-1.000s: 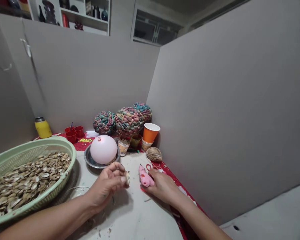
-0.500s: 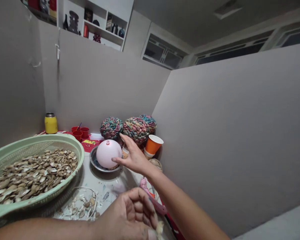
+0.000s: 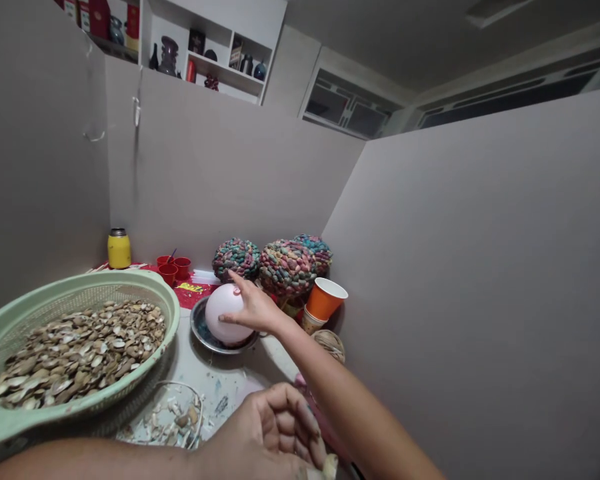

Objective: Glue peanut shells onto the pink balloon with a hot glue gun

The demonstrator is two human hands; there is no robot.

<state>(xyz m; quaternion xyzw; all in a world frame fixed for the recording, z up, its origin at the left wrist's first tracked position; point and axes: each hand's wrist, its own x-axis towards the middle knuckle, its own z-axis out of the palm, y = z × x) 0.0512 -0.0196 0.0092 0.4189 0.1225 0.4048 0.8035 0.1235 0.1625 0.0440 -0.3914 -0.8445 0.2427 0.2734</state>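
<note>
My right hand reaches forward and rests on the right side of a pale pink balloon, fingers spread over it. The balloon sits in a shallow metal dish. My left hand is low and close to the camera, fingers curled round a small pale shell at its fingertips. A pink tool lies partly hidden under my right forearm.
A green basket full of shells fills the left. Loose shell bits lie in front of it. Behind the dish stand three shell-covered balls, an orange cup, a twine ball, red cups and a yellow jar. Grey partition walls close the corner.
My right hand left the pink tool and reached out to the balloon, closing onto its side. My left hand drew back toward me with the shell. The view tilted up.
</note>
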